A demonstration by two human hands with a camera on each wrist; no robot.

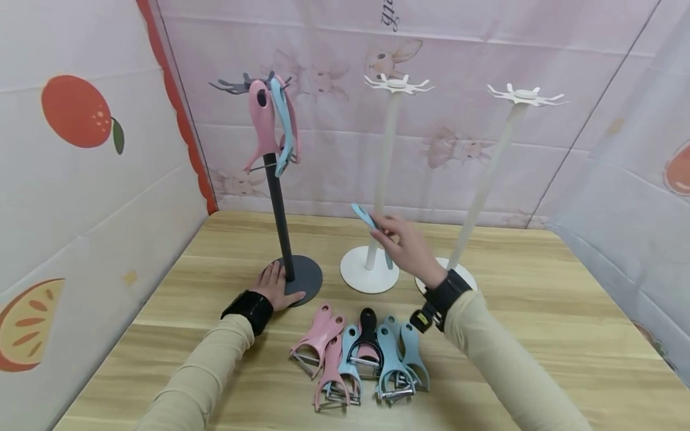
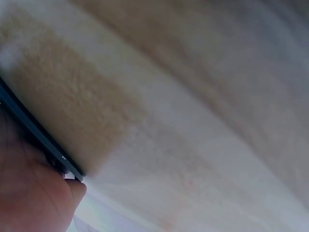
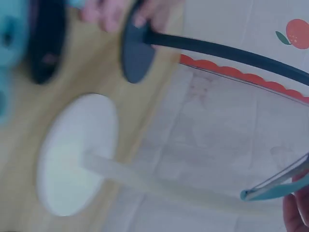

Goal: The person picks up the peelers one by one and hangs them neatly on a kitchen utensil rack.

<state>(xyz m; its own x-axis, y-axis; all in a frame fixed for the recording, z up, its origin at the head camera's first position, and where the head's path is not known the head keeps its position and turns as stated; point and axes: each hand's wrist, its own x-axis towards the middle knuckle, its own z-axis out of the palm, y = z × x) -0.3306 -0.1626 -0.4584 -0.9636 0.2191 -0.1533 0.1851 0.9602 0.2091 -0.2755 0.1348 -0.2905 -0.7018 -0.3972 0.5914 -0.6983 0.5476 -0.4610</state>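
Observation:
My right hand (image 1: 408,248) holds a light blue peeler (image 1: 362,215) in front of the middle white stand (image 1: 389,143). In the right wrist view the fingers (image 3: 301,205) grip the peeler (image 3: 275,192) at the right edge. My left hand (image 1: 273,287) rests on the round base (image 1: 307,280) of the dark grey stand, its fingers spread. The left wrist view shows part of that hand (image 2: 36,198) against the dark base edge (image 2: 41,133). From the dark stand's top hooks (image 1: 232,88) hang pink peelers (image 1: 263,123) and a blue peeler (image 1: 283,120).
Several pink peelers (image 1: 321,333), blue peelers (image 1: 389,353) and a black peeler (image 1: 368,326) lie piled on the wooden table (image 1: 517,311) between my forearms. Another white stand (image 1: 487,173) rises at the right. A printed cloth (image 1: 334,161) hangs behind.

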